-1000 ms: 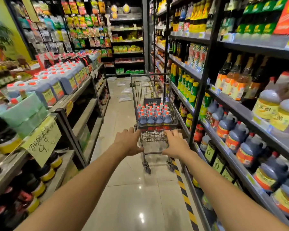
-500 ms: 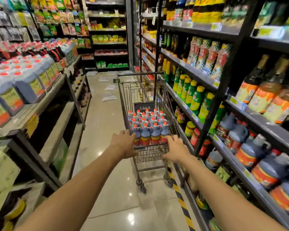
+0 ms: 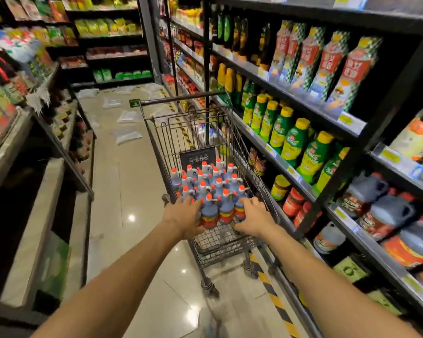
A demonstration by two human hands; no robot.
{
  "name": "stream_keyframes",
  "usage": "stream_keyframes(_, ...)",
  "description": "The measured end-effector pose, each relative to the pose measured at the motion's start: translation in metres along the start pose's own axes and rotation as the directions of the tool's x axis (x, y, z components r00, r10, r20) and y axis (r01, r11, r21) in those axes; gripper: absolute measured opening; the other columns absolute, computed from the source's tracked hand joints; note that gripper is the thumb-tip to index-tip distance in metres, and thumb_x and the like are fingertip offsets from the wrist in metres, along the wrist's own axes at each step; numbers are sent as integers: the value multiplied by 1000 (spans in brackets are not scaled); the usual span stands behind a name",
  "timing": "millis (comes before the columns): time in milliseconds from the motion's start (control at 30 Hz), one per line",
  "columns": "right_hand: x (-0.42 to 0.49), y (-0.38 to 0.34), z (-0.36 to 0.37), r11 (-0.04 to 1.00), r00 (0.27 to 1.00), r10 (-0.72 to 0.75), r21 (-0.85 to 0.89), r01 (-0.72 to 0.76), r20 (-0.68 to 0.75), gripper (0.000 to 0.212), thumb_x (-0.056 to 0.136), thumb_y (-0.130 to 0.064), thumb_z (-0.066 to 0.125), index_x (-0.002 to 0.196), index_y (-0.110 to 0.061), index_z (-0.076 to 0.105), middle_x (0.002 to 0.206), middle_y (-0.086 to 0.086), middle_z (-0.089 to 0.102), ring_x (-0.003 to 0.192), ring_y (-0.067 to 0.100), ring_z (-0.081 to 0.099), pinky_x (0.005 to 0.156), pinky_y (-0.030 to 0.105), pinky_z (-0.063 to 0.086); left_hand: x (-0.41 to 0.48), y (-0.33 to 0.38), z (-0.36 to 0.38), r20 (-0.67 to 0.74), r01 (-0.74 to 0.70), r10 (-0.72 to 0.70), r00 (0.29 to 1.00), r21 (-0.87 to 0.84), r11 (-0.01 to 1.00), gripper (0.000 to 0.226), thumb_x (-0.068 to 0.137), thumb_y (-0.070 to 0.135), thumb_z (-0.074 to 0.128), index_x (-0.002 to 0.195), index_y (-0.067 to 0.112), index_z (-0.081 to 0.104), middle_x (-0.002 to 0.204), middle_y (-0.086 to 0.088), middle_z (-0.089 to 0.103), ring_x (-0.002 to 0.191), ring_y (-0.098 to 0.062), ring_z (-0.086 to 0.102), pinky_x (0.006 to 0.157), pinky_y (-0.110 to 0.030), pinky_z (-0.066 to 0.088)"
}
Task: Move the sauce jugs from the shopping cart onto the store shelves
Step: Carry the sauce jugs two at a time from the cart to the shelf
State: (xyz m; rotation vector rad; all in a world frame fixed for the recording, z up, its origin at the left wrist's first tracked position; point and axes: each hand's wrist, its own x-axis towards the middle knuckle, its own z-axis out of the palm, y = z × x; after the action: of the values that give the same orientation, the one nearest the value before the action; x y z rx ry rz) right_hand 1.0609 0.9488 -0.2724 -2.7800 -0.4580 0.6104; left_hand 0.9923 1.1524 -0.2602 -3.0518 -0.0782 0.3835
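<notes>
While sauce jugs (image 3: 209, 191) stand caps-up, left hand (image 3: 182, 217) and right hand (image 3: 255, 219) touch them, fingers' grip unclear.

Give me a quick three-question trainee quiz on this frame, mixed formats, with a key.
1. True or false: the shopping cart is empty.
2. The caps of the sauce jugs in it are: A green, B orange-red, C yellow.
3. Fill in: the left hand and right hand reach the ___ row of jugs.
Key: 1 false; 2 B; 3 nearest.
</notes>
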Motion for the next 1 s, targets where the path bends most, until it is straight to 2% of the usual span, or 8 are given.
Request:
stream_keyframes(133, 66, -6, 7, 999, 999, 28, 40, -30, 41, 89, 85, -31, 72, 154, -17, 17, 159, 12, 15, 147, 35, 17, 112, 51, 34, 51, -31, 11, -1, -13, 13, 1000, -19, 1000, 75, 81, 57, 57, 144, 26, 30, 145, -7, 40, 130, -30, 43, 98, -46, 45)
stream_keyframes(233, 114, -16, 14, 998, 998, 15, 62, -18, 63, 89, 89, -33, 69, 156, -17, 13, 162, 10, 12, 148, 35, 18, 111, 49, 36, 86, -52, 16, 15, 4, -4, 1000, -36, 999, 76, 84, 58, 56, 146, 24, 28, 144, -7, 40, 130, -30, 43, 101, -46, 41)
stream_keyframes(367, 165, -33, 28, 997, 997, -3, 78, -3, 74, 83, 90, -31, 68, 153, -12, 18, 160, 14, 14, 145, 36, 21, 107, 47, 38, 129, -71, 30, 24, 20, -18, 1000, -72, 997, 75, 87, 53, 54, 149, 23, 24, 143, -7, 39, 129, -30, 43, 99, -45, 42)
stream_keyframes(533, 212, -42, 50, 995, 993, -12, 99, 1, 113, 82, 88, -33, 68, 152, -11, 22, 154, 16, 27, 141, 35, 29, 106, 45, 40, 179, -83, 55, 119, -26, 23, 993, 23, 999, 77, 86, 56, 53, 148, 19, 26, 143, -10, 40, 128, -31, 41, 101, -46, 32)
stream_keyframes(633, 247, -42, 64, 997, 994, 3, 76, -12, 107, 79, 92, -36, 63, 153, -11, 21, 157, 13, 25, 144, 33, 27, 108, 44, 39, 217, -91, 73, 167, -87, 77, 983, 54, 995, 73, 85, 56, 54, 143, 18, 32, 144, -12, 41, 130, -33, 41, 106, -48, 27)
stream_keyframes(733, 281, -40, 87, 997, 993, 51, 52, -57, 103, 74, 92, -28, 62, 152, -9, 23, 156, 12, 28, 144, 30, 27, 108, 41, 38, 251, -94, 99, 219, -176, 158, 963, 63, 982, 66, 84, 51, 55, 137, 17, 39, 141, -12, 44, 131, -33, 38, 109, -51, 24)
stream_keyframes(900, 319, -40, 136, 978, 964, 194, 38, -204, 179, 52, 91, -15, 60, 138, -14, 38, 140, 8, 43, 135, 29, 38, 101, 44, 43, 297, -96, 147, 397, -259, 216, 892, 58, 964, 61, 87, 43, 56, 137, 15, 36, 139, -17, 44, 132, -39, 36, 109, -51, 27)
stream_keyframes(1000, 323, -38, 166, 961, 961, 267, 47, -271, 74, 42, 90, -14, 57, 130, -17, 46, 134, 3, 48, 128, 26, 44, 93, 39, 44, 315, -90, 168, 489, -301, 243, 837, 42, 953, 56, 90, 40, 58, 136, 14, 39, 139, -15, 49, 130, -37, 45, 106, -46, 36)
